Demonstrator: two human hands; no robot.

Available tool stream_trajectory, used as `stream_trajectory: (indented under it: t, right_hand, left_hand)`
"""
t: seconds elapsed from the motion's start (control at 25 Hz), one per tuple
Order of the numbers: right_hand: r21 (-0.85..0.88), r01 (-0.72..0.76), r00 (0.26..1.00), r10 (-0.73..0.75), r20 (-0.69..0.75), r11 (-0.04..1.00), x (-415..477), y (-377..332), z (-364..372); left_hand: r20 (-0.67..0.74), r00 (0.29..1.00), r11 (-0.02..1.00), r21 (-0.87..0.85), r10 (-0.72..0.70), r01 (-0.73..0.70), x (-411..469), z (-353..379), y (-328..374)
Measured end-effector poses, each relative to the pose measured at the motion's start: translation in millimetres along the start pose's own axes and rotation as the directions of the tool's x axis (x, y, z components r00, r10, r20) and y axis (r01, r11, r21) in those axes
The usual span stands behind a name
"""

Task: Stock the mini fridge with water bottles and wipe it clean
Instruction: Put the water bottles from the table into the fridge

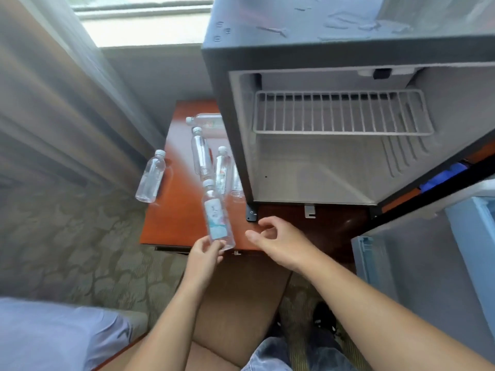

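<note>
My left grip pinches the base of a clear plastic water bottle, white cap pointing away. My right grip hovers beside it, fingers loosely curled, holding nothing. Past them, more ribbed clear bottles lie on the glossy reddish wood table. Beyond stands the open mini fridge, its white wire shelf bare.

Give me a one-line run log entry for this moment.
left hand: holds water bottle by base | right hand: empty, beside it | mini fridge: open, no bottles inside | step: stocking not begun
</note>
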State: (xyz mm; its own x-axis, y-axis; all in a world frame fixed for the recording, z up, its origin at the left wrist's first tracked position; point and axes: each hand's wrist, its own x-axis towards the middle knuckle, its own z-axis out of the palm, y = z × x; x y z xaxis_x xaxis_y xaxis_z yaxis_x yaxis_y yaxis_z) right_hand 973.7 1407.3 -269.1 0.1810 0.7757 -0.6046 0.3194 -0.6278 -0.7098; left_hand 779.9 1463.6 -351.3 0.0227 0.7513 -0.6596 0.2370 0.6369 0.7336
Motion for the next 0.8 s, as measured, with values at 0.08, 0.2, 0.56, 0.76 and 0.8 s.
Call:
stream_trajectory:
  t: [0.08,0.2,0.56,0.76,0.8]
  right_hand:
    - [0.050,0.035,0.999,-0.037,0.034,0.998,21.1,-21.4,25.4]
    - [0.090,0.056,0.997,-0.051,-0.065,0.994,51.6,-46.5,54.9]
    - [-0.027,-0.075,0.988,0.071,-0.137,0.997,36.6,16.9,21.8]
    - [0.001,-0.124,0.971,0.122,-0.205,0.992,34.7,50.2,-9.1]
    - [0.015,-0.124,0.969,0.124,-0.215,0.992,34.6,55.6,-14.1]
  left_hand:
    - [0.086,0.991,0.994,0.023,0.104,-0.106,-11.3,-3.9,7.2]
    - [0.224,0.957,0.971,0.105,0.187,-0.214,-8.3,-23.7,26.6]
    - [0.054,0.976,0.908,0.360,0.210,-0.216,111.8,-6.1,70.4]
    - [-0.075,0.977,0.825,0.550,0.202,-0.128,166.5,34.4,85.5]
    - [-0.103,0.976,0.824,0.556,0.192,-0.104,173.0,38.9,86.4]
